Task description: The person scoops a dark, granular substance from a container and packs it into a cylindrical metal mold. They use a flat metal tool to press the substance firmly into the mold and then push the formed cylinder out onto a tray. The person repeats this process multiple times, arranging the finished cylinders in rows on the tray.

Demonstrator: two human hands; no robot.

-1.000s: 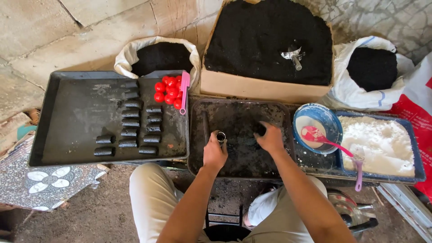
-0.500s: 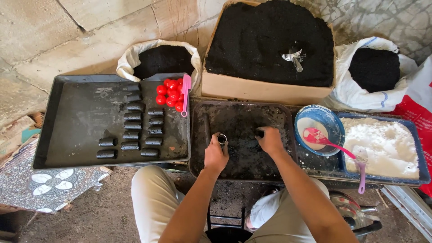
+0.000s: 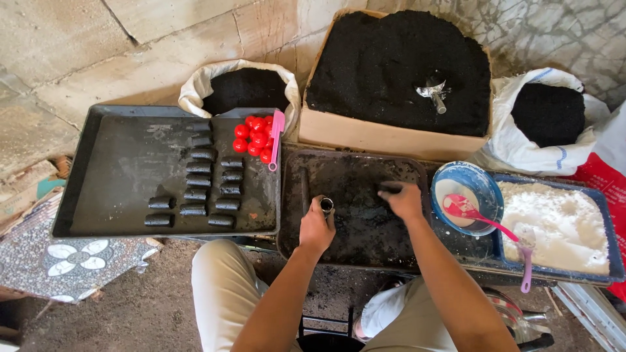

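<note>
Now, at the far left, a patterned cloth [image 3: 72, 261] with white flowers lies on the ground, and just beside it stands a large dark tray [image 3: 117, 169]. On this tray I see short black cylinders [image 3: 205, 189] lying in rows, and in its upper right corner a group of small red balls [image 3: 254, 138] with a pink scoop [image 3: 276, 138] touching them. Behind the tray there is a white sack [image 3: 244, 91] filled with black powder. In the middle, in front of my knees, lies a second dark tray [image 3: 355, 254], dirty with the black material. My left hand [image 3: 317, 229] is closed around a small metal tube [image 3: 327, 205], which stands upright with its open end up, over the left part of this tray. My right hand [image 3: 403, 199] is a little to the right, palm down, fingers bent on a dark lump [image 3: 389, 189] on the tray; whether it really grips it, I cannot tell. Behind this tray a cardboard box [image 3: 385, 137] holds a heap of black powder with a metal scoop [image 3: 435, 92] on top. To the right stands a blue bowl [image 3: 486, 179] with a pink spoon [image 3: 473, 212] in it, then a blue tray [image 3: 610, 248] with white powder [image 3: 561, 221], and behind it another white sack [image 3: 551, 124] of black powder.
</note>
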